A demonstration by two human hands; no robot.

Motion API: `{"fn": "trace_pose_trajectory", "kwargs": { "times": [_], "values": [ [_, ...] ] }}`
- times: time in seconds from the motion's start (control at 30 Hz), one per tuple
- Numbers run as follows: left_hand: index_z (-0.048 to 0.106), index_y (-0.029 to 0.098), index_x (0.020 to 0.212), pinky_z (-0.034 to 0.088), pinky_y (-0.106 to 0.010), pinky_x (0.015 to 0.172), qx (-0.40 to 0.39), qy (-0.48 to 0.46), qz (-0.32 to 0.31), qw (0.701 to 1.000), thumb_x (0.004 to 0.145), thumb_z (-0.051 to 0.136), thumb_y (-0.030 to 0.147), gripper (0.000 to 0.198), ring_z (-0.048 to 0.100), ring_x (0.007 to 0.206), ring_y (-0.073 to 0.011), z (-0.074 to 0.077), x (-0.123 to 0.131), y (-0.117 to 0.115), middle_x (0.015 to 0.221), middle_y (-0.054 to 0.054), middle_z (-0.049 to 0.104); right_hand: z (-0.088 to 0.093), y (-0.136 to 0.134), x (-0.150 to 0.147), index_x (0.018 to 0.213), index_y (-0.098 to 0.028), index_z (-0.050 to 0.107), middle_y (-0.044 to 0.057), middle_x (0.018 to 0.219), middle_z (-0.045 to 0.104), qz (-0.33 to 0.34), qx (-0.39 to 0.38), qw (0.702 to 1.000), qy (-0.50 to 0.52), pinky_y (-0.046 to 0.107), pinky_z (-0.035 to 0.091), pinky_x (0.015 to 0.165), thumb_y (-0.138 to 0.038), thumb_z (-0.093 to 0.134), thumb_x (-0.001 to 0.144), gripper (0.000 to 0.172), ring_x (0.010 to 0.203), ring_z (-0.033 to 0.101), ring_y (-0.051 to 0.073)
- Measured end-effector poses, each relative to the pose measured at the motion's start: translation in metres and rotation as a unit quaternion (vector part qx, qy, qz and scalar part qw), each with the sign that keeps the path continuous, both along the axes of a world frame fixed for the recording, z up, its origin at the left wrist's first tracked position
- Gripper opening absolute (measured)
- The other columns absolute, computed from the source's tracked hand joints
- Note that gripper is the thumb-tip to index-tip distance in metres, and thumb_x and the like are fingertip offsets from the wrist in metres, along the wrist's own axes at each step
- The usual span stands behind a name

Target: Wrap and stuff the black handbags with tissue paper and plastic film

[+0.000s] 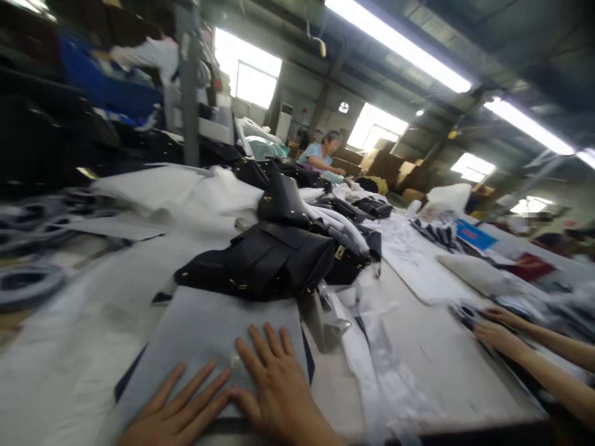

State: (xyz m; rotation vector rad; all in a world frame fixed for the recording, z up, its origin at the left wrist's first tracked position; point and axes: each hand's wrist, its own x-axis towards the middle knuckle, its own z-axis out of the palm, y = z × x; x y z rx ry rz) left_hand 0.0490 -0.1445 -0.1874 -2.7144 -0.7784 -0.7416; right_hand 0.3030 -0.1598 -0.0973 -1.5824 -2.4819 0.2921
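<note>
A grey sheet (204, 328) lies flat before me, with dark corners of something showing from beneath its left and right edges. My left hand (179, 406) rests on its lower part, fingers spread. Just to the right, my right hand (276, 384) is laid flat on the same sheet, its thumb close to the left hand's fingers. Neither hand grips anything. Behind the sheet's far edge sits a black handbag (260, 260) with small gold-coloured fittings, and a second black bag (283, 198) stands behind it.
Clear plastic wrapping (376, 347) runs along the table (432, 359) to my right. A co-worker's hands (499, 328) handle a dark item at the right edge. White wrapping sheets (162, 192) lie at the back left. Grey rings (30, 285) are at far left. Another person (320, 155) works farther back.
</note>
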Motion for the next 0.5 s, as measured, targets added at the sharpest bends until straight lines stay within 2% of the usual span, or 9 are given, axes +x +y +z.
{"fn": "trace_pose_trajectory", "kwargs": {
  "times": [0.1,0.13,0.23,0.3,0.37,0.5],
  "values": [
    [0.052,0.030,0.147,0.003,-0.045,0.129,0.002,-0.003,0.017,1.000,0.102,0.034,0.018,0.049,0.044,0.144,-0.0183,0.021,0.006,-0.006,0.149,0.005,0.057,-0.026,0.005,0.003,0.161,-0.034,0.027,0.005,0.165,0.031,0.018,0.069,0.997,-0.022,0.067,0.038,0.115,-0.052,0.057,0.097,0.072,0.149,0.035,0.040],
    [0.054,0.028,0.145,0.008,-0.042,0.129,-0.012,-0.010,0.015,1.000,0.102,0.038,0.018,0.047,0.047,0.142,-0.0172,0.028,0.007,-0.007,0.147,0.005,0.059,-0.034,0.008,0.005,0.161,-0.034,0.025,0.005,0.164,0.033,0.026,0.097,0.995,-0.027,0.067,0.042,0.112,-0.050,0.059,0.096,0.075,0.147,0.039,0.041],
    [0.057,0.024,0.139,0.039,-0.032,0.119,-0.116,-0.028,0.060,0.991,0.103,0.044,0.023,0.038,0.062,0.127,-0.0145,0.048,0.008,-0.006,0.135,0.001,0.069,-0.054,0.015,0.010,0.163,-0.031,0.019,0.008,0.160,0.040,0.061,0.169,0.983,-0.038,0.067,0.051,0.101,-0.048,0.062,0.094,0.084,0.139,0.049,0.044],
    [0.061,0.023,0.132,0.052,-0.030,0.108,-0.186,-0.035,0.095,0.977,0.103,0.048,0.022,0.033,0.070,0.115,-0.0154,0.059,0.010,-0.005,0.126,-0.001,0.075,-0.061,0.017,0.012,0.164,-0.030,0.015,0.009,0.157,0.044,0.073,0.198,0.977,-0.040,0.067,0.053,0.097,-0.048,0.062,0.093,0.087,0.135,0.053,0.045],
    [0.065,0.024,0.124,0.055,-0.030,0.104,-0.224,-0.036,0.110,0.968,0.099,0.053,0.017,0.028,0.073,0.109,-0.0167,0.065,0.012,-0.001,0.121,-0.002,0.076,-0.064,0.016,0.012,0.164,-0.030,0.015,0.009,0.156,0.046,0.071,0.206,0.975,-0.040,0.067,0.053,0.097,-0.047,0.062,0.093,0.087,0.134,0.054,0.045],
    [0.069,0.025,0.113,0.051,-0.037,0.108,-0.233,-0.014,0.070,0.970,0.094,0.062,0.013,0.023,0.073,0.110,-0.0188,0.068,0.013,0.012,0.120,-0.002,0.077,-0.055,0.008,0.008,0.162,-0.033,0.022,0.005,0.160,0.041,0.034,0.169,0.984,-0.035,0.069,0.047,0.105,-0.046,0.059,0.096,0.077,0.140,0.047,0.043]
  ]
}}
